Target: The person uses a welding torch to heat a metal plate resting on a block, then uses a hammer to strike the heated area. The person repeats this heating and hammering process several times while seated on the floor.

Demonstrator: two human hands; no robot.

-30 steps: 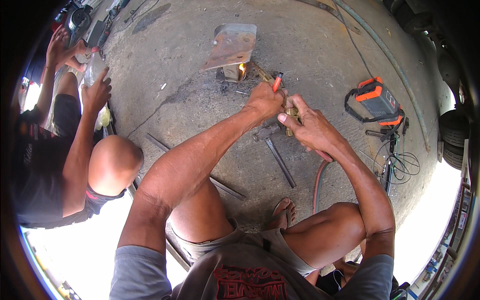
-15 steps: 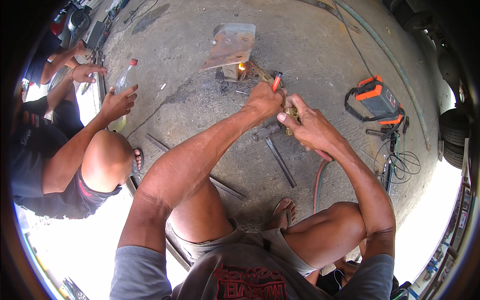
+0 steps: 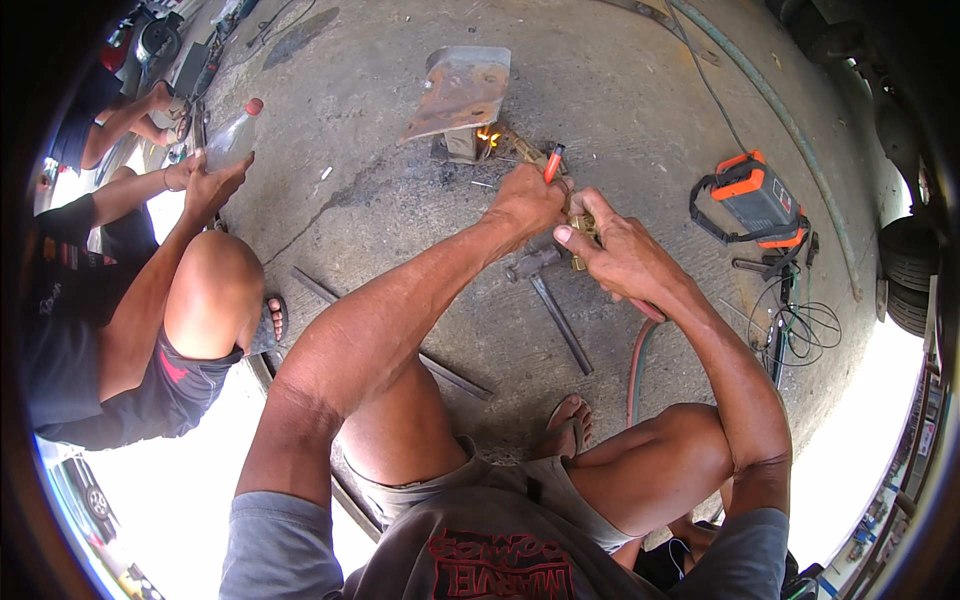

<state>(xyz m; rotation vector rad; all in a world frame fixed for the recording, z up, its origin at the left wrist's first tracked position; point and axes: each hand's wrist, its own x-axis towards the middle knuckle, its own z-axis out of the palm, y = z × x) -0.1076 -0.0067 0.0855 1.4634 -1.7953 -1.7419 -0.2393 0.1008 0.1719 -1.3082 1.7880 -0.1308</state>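
My left hand (image 3: 530, 208) is closed around the gas torch, and a small orange stick with a dark end (image 3: 554, 163), perhaps a lighter, pokes up from the same fist. My right hand (image 3: 622, 252) grips the torch's brass valve body (image 3: 583, 232), thumb laid across it. Beyond my left fist the torch's brass front end (image 3: 522, 146) points at a small orange flame (image 3: 488, 137). The flame burns beside a metal block (image 3: 461, 146) under a rusty, bent metal plate (image 3: 462, 92). A red and green hose (image 3: 640, 362) runs back from my right hand.
A hammer (image 3: 558, 310) lies on the concrete below my hands, and a metal bar (image 3: 455, 376) passes under my left arm. To the right stand an orange and black machine (image 3: 757, 203) and tangled cables (image 3: 808, 333). At left a co-worker holds a clear bottle (image 3: 232, 135).
The flame beside the block has spread a little. The co-worker's hands and bottle have shifted, the bottle tilting and both hands now together on it. My own hands have stayed in place.
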